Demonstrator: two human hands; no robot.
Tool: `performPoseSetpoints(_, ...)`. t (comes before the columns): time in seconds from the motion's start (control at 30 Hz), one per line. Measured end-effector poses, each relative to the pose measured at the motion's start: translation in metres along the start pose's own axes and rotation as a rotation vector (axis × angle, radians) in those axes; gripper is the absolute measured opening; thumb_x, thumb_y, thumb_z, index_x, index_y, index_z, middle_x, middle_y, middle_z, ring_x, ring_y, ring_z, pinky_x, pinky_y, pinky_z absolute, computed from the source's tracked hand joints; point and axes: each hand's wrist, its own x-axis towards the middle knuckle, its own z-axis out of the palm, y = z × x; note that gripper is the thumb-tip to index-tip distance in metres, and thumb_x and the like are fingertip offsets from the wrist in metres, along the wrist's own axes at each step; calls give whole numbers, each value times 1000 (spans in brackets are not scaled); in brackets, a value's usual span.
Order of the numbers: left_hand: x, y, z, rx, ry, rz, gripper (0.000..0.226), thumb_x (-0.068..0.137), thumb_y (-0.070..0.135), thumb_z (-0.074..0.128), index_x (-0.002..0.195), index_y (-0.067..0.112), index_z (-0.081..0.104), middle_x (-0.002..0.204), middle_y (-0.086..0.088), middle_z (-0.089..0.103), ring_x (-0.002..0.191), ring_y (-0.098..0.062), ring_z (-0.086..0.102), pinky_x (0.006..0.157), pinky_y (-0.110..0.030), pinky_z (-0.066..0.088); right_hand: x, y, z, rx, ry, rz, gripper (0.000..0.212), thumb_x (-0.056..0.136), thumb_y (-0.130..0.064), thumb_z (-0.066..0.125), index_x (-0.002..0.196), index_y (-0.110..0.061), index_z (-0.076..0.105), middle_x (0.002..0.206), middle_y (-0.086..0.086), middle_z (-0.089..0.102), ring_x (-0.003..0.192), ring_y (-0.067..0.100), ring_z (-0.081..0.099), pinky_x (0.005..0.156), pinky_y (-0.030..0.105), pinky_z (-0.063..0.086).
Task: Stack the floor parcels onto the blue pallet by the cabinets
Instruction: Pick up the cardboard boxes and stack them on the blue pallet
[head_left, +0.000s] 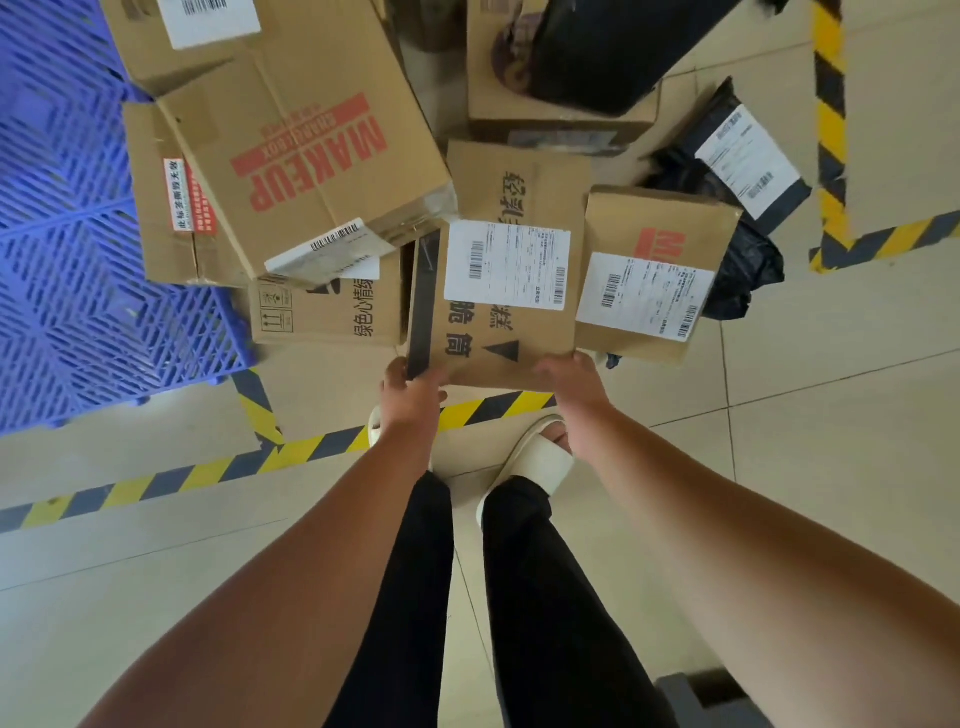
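A flat cardboard box with a white shipping label (493, 332) is in front of me, just above the striped floor tape. My left hand (410, 392) grips its near left corner and my right hand (571, 382) grips its near right corner. The blue plastic pallet (67, 260) fills the left side. A large box printed MAKEUP (306, 150) and another carton (166, 208) rest partly on the pallet's right edge. More parcels lie on the floor: a small labelled box (654, 275), a box with green Chinese print (327, 312), and black mailer bags (748, 171).
Yellow-black hazard tape (182, 475) runs across the tiled floor and up the right side. A carton with a black bag on top (566, 67) stands at the back. My feet in white slippers (535, 457) stand just behind the tape. A dark object (696, 696) sits at the lower right.
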Motion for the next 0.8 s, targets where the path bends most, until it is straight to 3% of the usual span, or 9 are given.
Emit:
performPoseSetpoints(0.1,-31,-4,-11,193,50,44,62,65,36,56,126,26,57,117,-6,63,99,-28,65,84,-44,57,-36,6,-11,80,43,38,59,77,-32,63,134,-28,50,120,2,52,111,28,54,91,43,47)
performPoseSetpoints(0.17,-56,0,-21,278,57,69,57,71,32,57,127,20,59,117,-9,63,100,-30,64,80,-42,59,-60,5,-18,98,46,41,63,72,-35,64,134,-31,51,125,5,51,112,31,55,95,49,49)
performPoseSetpoints(0.27,-89,6,-36,326,33,107,40,84,22,58,123,17,63,115,-10,63,82,-21,64,48,-19,45,-88,-3,-29,103,62,-15,50,76,-32,63,125,-24,59,125,7,55,106,27,56,79,40,48)
performPoseSetpoints(0.37,-115,14,-50,254,33,115,22,83,12,58,101,17,68,97,-10,69,79,-24,61,52,-24,41,-114,-14,-38,102,33,-69,15,89,-28,58,100,-21,66,119,6,60,107,26,55,87,41,49)
performPoseSetpoints(0.5,-151,24,-69,132,8,67,25,81,3,58,101,14,69,86,-6,70,73,-21,60,59,-27,45,-136,-13,-48,84,-6,-38,45,68,-40,65,107,-17,65,118,11,61,98,26,65,79,39,54)
performPoseSetpoints(0.57,-176,32,-79,68,-9,46,26,83,1,58,105,13,65,79,-3,66,68,-16,57,59,-27,44,-165,-17,-56,72,-22,-44,31,76,-35,67,100,-16,64,107,8,65,91,21,66,73,35,54)
performPoseSetpoints(0.63,-202,38,-88,26,-22,18,29,86,1,57,112,14,59,77,-2,62,67,-16,55,59,-28,40,-196,-20,-66,14,-10,-76,12,88,-28,64,87,-16,64,100,8,68,91,24,66,81,39,56)
performPoseSetpoints(0.7,-238,49,-100,12,-58,12,32,87,3,57,117,15,54,79,-2,62,70,-16,56,60,-29,39,-229,-23,-79,23,25,-109,15,92,-25,61,92,-11,65,102,8,69,94,27,66,82,38,54)
performPoseSetpoints(0.8,-297,68,-120,16,-120,58,36,87,5,58,121,15,52,81,0,64,74,-13,57,62,-29,39,-290,-31,-103,78,32,-210,12,90,-20,62,99,-13,63,95,-1,62,83,15,58,66,23,46)
